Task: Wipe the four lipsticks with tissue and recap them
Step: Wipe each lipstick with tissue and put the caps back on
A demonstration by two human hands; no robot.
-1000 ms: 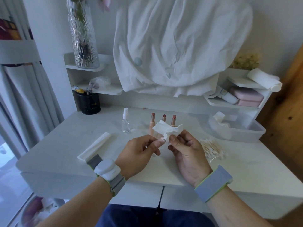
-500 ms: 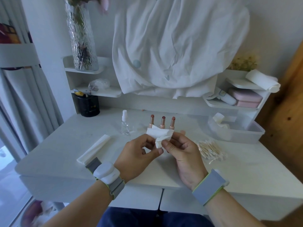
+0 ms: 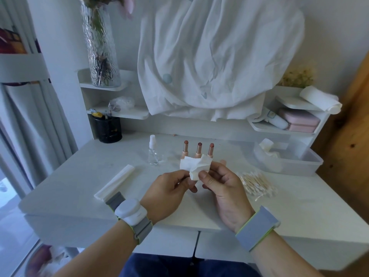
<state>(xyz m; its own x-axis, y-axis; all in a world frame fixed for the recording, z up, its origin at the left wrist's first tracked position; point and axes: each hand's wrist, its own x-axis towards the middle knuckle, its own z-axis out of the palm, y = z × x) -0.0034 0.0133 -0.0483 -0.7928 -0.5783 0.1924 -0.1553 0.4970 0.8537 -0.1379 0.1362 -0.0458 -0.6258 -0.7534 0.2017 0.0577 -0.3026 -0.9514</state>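
Observation:
Three uncapped lipsticks stand upright in a row at the back middle of the white table: the left lipstick (image 3: pixel 185 149), the middle lipstick (image 3: pixel 198 150) and the right lipstick (image 3: pixel 210 150). No caps show. Just in front of them I hold a crumpled white tissue (image 3: pixel 194 166) above the table. My left hand (image 3: pixel 169 192) pinches its lower left side between thumb and fingers. My right hand (image 3: pixel 221 186) grips its right side with the thumb pressed on the fold. Whatever the tissue wraps is hidden.
A small clear spray bottle (image 3: pixel 153 151) stands left of the lipsticks. A folded white strip (image 3: pixel 115 182) lies at the left, a pile of cotton swabs (image 3: pixel 257 183) at the right. A clear plastic bin (image 3: pixel 299 166) sits at back right, a black cup (image 3: pixel 109 129) at back left.
The tissue has been folded and bunched tighter between my fingers, and both hands have shifted slightly while working it. The three lipsticks have not moved.

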